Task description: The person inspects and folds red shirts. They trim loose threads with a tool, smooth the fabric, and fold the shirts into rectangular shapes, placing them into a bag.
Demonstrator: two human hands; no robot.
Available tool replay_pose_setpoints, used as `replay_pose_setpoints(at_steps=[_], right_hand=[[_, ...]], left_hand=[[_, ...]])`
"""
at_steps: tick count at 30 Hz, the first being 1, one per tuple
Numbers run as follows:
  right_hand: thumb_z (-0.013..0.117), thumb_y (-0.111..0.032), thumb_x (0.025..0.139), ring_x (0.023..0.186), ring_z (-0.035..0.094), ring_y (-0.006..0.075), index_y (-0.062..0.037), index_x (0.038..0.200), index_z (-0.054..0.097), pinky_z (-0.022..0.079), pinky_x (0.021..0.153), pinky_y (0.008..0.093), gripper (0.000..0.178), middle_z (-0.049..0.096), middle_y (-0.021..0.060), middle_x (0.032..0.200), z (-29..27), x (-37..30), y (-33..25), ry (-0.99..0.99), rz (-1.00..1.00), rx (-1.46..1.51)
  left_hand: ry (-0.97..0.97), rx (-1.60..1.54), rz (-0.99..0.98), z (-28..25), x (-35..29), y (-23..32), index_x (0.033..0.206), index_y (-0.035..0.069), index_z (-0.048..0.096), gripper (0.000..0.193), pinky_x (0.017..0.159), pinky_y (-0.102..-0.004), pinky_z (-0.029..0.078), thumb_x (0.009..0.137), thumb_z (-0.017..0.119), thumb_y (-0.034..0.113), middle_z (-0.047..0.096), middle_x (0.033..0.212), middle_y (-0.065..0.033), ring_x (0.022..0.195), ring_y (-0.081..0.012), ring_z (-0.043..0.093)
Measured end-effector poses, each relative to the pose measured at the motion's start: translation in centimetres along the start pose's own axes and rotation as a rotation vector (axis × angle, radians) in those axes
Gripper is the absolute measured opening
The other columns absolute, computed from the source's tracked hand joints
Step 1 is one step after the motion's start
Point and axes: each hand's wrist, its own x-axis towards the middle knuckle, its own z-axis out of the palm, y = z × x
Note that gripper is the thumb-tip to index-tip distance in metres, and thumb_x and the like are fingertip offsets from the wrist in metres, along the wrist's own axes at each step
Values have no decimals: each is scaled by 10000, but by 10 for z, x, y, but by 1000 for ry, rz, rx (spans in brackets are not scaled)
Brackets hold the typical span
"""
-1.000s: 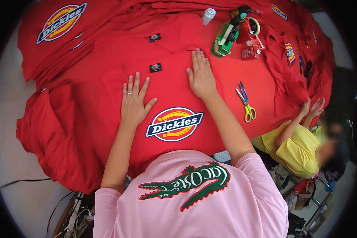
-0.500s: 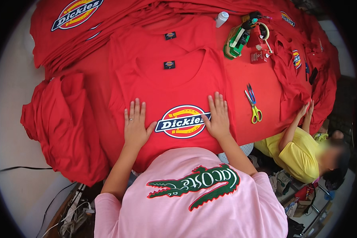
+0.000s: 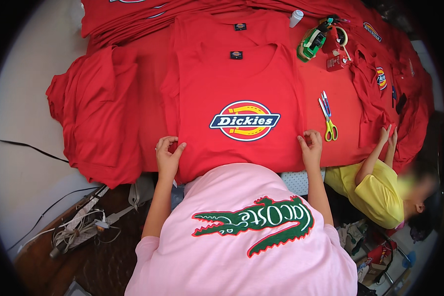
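Note:
A red shirt [image 3: 207, 89] with a wide neckline and a printed oval badge on its chest lies flat in front of me, its hem against my body. Another red shirt [image 3: 261, 29] shows beneath and beyond it. My left hand [image 3: 167, 158] is at the left side edge near the hem, its fingers curled and the thumb over the cloth. At the opposite edge, my right hand [image 3: 312, 150] has its thumb and fingers bent around the fabric. Both hands look closed on the shirt's sides, though the fingertips are partly hidden.
Yellow-handled scissors [image 3: 330, 126] lie right of the shirt, with blue-handled snips [image 3: 326, 101]. Farther off are a green tape dispenser [image 3: 311, 44], a red box [image 3: 337, 61] and a white bottle [image 3: 296, 18]. Red garments [image 3: 98, 118] are heaped left. A co-worker in yellow [image 3: 375, 190] handles cloth at right.
Both hands have left the flat of the shirt, moving outward and toward me to its side edges, and their fingers have curled. The view has shifted, so the table appears higher and farther right.

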Motion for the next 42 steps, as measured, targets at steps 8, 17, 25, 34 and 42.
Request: replay_pose_setpoints(at_steps=[8, 17, 25, 34, 42], right_hand=[[811, 2, 846, 794, 519, 101, -16, 1011, 659, 455, 744, 270, 225, 572, -20, 893, -5, 36, -5, -213, 173, 119], [767, 29, 871, 919, 592, 50, -61, 1170, 626, 478, 847, 221, 342, 653, -32, 985, -11, 67, 7, -512, 267, 512], [936, -133, 777, 791, 454, 45, -75, 973, 690, 402, 715, 244, 320, 544, -69, 980, -41, 85, 10, -521, 213, 186], [934, -164, 792, 717, 517, 84, -35, 914, 661, 434, 643, 262, 327, 588, -18, 809, -34, 95, 68, -366, 80, 109], [817, -142, 943, 705, 546, 62, -29, 1017, 645, 441, 613, 241, 218, 636, -25, 826, -34, -36, 55, -147, 228, 337]], left_hand=[[40, 253, 410, 10, 37, 31, 971, 55, 667, 232, 913, -391, 477, 851, 847, 138, 654, 1038, -99, 1004, -217, 616], [-436, 219, 358, 6, 74, 35, 966, 26, 533, 302, 1010, -443, 485, 999, 704, 273, 552, 740, -145, 764, -349, 616], [-516, 611, 447, -57, 79, 42, 1188, 76, 640, 661, 1296, -553, 152, 718, 916, 449, 652, 912, -89, 1030, -277, 671], [-350, 369, 261, -44, 79, -2, 1111, 76, 683, 303, 1107, -441, 389, 875, 827, 201, 681, 957, -78, 1031, -222, 664], [-102, -358, -390, -28, -59, -40, 1129, 37, 686, 247, 775, -240, 527, 931, 817, 107, 707, 1003, -26, 866, -106, 660]])
